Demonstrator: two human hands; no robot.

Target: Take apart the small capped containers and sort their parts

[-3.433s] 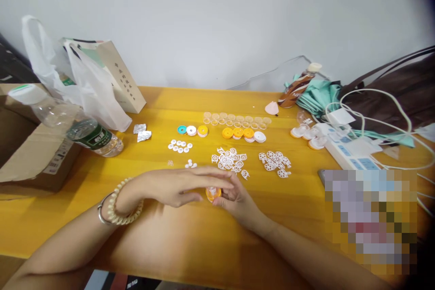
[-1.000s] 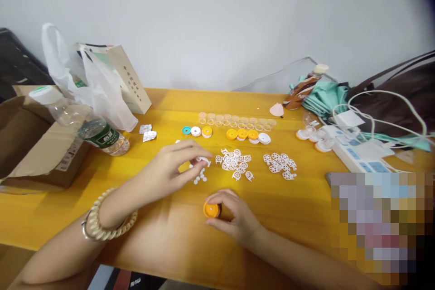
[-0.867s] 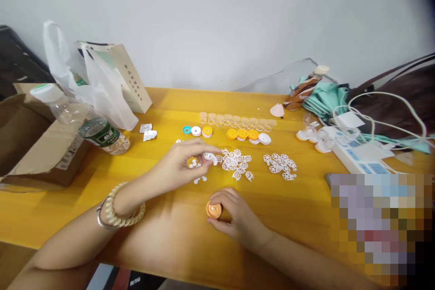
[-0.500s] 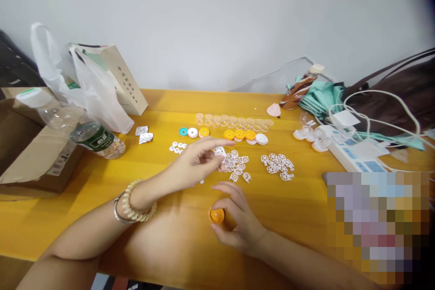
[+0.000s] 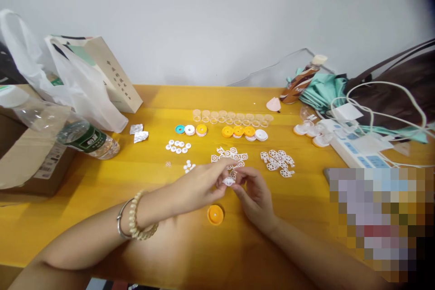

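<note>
A small white openwork plastic disc [image 5: 229, 181] is pinched in the fingers of my left hand [image 5: 204, 184], above the table. My right hand [image 5: 255, 195] meets it from the other side, thumb and forefinger closed at the disc's edge. Just below both hands, a round orange cap [image 5: 215, 215] lies on the table with its hollow side up and a small pale dot in its middle. Behind my fingers spreads a pile of white openwork discs [image 5: 233, 151], partly hidden. To its right lies a second pile of such discs [image 5: 277, 161].
Clear cups [image 5: 231, 118] line the back, with coloured caps [image 5: 239, 131] before them. Small white buttons [image 5: 178, 146] lie left of the piles. A water bottle [image 5: 89, 138], cardboard box [image 5: 41, 167] and bags stand left. A power strip [image 5: 356, 149] with cables lies right.
My right hand has left the orange cap and risen to the white disc. My left hand has brought the disc down and nearer; the orange cap stays on the table.
</note>
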